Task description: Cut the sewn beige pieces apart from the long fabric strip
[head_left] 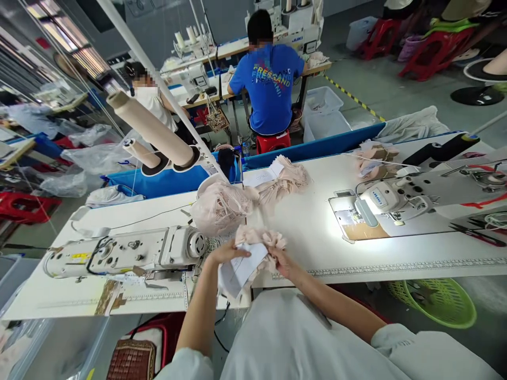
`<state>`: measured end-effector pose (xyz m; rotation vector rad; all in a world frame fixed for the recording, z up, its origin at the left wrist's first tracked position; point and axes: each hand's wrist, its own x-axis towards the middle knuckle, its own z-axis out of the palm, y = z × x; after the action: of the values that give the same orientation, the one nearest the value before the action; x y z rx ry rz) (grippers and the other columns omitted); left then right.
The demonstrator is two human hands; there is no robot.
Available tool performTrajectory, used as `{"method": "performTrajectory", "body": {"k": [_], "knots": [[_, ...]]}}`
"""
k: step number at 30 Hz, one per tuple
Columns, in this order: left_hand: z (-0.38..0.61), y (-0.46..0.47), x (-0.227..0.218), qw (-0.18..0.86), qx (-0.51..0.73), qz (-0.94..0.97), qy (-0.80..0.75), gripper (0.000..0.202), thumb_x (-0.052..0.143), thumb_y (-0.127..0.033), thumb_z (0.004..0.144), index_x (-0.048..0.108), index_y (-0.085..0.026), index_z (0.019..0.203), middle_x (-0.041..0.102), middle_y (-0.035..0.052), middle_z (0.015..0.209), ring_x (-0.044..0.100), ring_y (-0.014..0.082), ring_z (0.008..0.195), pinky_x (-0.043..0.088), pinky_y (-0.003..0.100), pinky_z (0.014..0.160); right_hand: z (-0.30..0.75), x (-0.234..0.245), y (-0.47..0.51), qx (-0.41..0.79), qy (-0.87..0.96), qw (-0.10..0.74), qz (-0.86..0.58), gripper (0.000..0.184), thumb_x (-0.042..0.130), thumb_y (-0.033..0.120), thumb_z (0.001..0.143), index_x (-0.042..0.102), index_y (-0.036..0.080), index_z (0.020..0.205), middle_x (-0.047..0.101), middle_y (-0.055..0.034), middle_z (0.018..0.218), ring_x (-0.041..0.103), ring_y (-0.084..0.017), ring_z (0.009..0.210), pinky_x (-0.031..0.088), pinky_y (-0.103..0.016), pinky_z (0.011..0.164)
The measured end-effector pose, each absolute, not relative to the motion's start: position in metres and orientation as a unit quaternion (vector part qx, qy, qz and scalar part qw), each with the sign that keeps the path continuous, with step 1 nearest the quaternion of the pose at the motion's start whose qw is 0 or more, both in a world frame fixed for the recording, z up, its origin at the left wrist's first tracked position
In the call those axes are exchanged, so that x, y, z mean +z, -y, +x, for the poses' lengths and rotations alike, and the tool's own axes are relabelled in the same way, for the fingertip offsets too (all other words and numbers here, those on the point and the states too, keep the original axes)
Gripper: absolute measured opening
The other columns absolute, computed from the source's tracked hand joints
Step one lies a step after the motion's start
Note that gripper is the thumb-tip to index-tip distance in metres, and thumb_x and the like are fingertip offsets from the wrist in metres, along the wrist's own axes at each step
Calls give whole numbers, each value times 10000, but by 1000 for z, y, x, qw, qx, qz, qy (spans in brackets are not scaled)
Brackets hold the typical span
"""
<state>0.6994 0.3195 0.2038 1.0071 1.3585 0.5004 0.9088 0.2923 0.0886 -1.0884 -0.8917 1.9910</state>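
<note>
My left hand (226,253) grips the left side of a small bundle of pale pink fabric pieces (259,238) with a white paper slip (243,266) under it, at the table's near edge. My right hand (282,258) is closed on the right side of the same bundle. A larger heap of pink pieces (222,208) lies just behind, and another pink pile with a paper ticket (283,179) sits farther back on the white table (309,221).
A sewing machine (127,253) stands to the left, another lit machine (396,198) to the right. Cream thread cones (152,129) rise at the back left. A green basket (439,301) sits under the table. Two people work at machines beyond, one in a blue shirt (269,89).
</note>
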Motion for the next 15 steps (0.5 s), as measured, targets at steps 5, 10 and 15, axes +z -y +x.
{"method": "performTrajectory", "body": {"k": [5,10,15], "knots": [[753,-389,152,645,87,538,-535,343,888,-183,445,722,-143,742,694,30,679,639,245,753,492,300,704,952,61,-301,666,297,419,-541,432,671,573,745,581,200,943,652,-32,763,622,-190,713,528,-305,596],[785,-415,125,621,26,623,-475,347,843,-175,536,715,-141,857,731,52,828,652,267,914,492,332,851,974,59,-291,601,274,460,-594,495,712,521,686,594,234,1071,705,-81,954,662,-266,876,561,-344,624],[802,-420,114,564,19,698,-440,409,785,-186,648,684,-135,1041,732,97,1057,645,272,1016,487,349,913,977,70,-285,548,270,499,-615,548,727,482,685,602,226,1154,677,-104,1189,639,-297,1098,588,-412,834]]}}
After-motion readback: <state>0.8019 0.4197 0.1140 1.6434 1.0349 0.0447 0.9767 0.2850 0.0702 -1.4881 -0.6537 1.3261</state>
